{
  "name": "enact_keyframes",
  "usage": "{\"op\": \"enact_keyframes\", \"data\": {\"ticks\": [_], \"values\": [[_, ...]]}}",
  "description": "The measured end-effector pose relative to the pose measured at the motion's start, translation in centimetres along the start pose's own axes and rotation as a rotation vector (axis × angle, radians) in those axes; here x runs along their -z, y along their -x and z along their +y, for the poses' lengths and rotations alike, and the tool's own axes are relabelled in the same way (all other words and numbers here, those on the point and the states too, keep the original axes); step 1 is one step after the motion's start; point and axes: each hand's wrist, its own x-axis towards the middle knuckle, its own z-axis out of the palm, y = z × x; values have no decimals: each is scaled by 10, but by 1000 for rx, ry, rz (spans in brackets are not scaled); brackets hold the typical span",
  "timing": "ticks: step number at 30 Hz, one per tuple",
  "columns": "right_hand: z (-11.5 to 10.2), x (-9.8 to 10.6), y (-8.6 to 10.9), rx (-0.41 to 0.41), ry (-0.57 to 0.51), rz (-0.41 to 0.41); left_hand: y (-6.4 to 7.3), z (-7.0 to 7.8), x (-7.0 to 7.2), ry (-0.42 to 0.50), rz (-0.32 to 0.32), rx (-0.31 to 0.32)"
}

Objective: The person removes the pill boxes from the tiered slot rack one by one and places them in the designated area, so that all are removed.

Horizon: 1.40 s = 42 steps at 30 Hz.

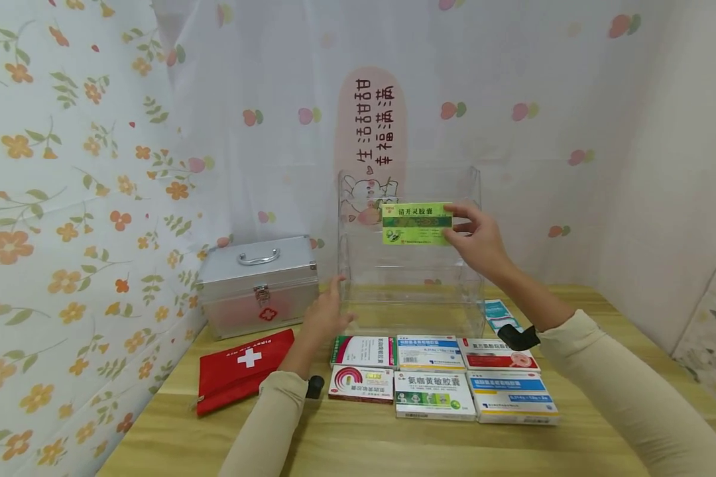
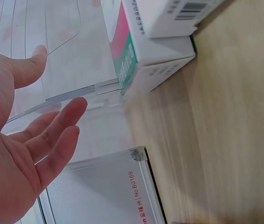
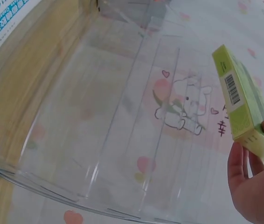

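My right hand (image 1: 482,244) pinches the right end of a light-green medicine box (image 1: 417,235), thumb and fingers on its faces. Held upright, the box overlaps the upper part of a clear tiered plastic stand (image 1: 410,267) in the head view. From the right wrist view, the end of the green box with its barcode (image 3: 233,89) shows. At the stand's lower left side is my left hand (image 1: 327,315), fingers loosely spread. The left wrist view has that hand (image 2: 10,158) palm in sight, holding nothing, beside the stand's clear edge.
Several medicine boxes lie in two rows before the stand, among them a white-and-green box (image 1: 434,391) and a red-and-white box (image 1: 495,354). A silver first-aid case (image 1: 229,315) and a red pouch (image 1: 227,387) are at left. A teal packet (image 1: 500,313) lies right of the stand.
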Motion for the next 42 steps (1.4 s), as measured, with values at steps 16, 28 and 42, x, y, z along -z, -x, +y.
{"op": "enact_keyframes", "data": {"ticks": [16,28,42], "values": [[29,9,39,-152,-116,-79,-1,0,-1,-33,-3,31],[40,16,69,-138,-110,-97,0,-1,-6,-40,1,9],[57,29,97,-607,-268,-200,2,-2,-5,-39,-4,-1]]}}
